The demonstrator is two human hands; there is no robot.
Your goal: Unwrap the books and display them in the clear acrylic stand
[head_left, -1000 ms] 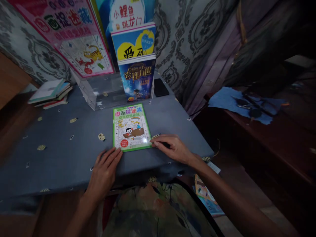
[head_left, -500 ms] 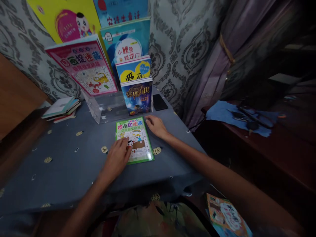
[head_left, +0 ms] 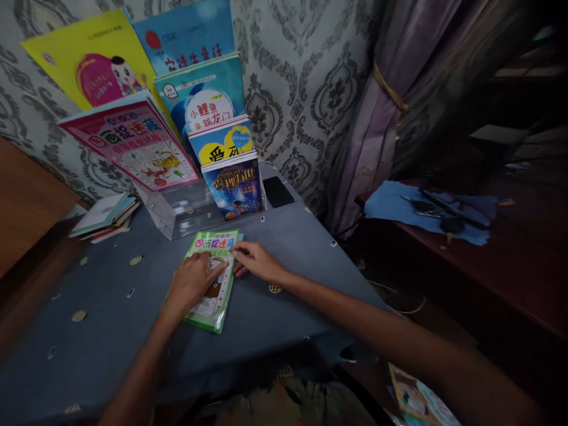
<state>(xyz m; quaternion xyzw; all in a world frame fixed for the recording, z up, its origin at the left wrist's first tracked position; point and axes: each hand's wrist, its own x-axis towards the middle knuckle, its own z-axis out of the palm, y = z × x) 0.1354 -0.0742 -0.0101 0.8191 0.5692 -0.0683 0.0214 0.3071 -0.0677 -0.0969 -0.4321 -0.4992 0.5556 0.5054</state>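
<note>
The left hand [head_left: 190,281] lies spread-fingered on a green-bordered, illustrated paper book [head_left: 215,302] on the grey cloth-covered surface [head_left: 310,284]; the right hand [head_left: 257,262] curls at its right edge, though whether it pinches I cannot tell. Beyond, a clear plastic tiered stand [head_left: 162,218] holds a navy-blue paperback [head_left: 235,189] front right, blue-and-yellow [head_left: 198,149], teal [head_left: 235,83] and blue books [head_left: 190,26] behind, and, left, a pink book [head_left: 128,160] before a yellow one [head_left: 66,59].

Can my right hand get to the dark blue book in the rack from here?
Probably yes: the dark blue book stands at the front of the rack; nothing seems to block your right hand, though it is at the green book.
</note>
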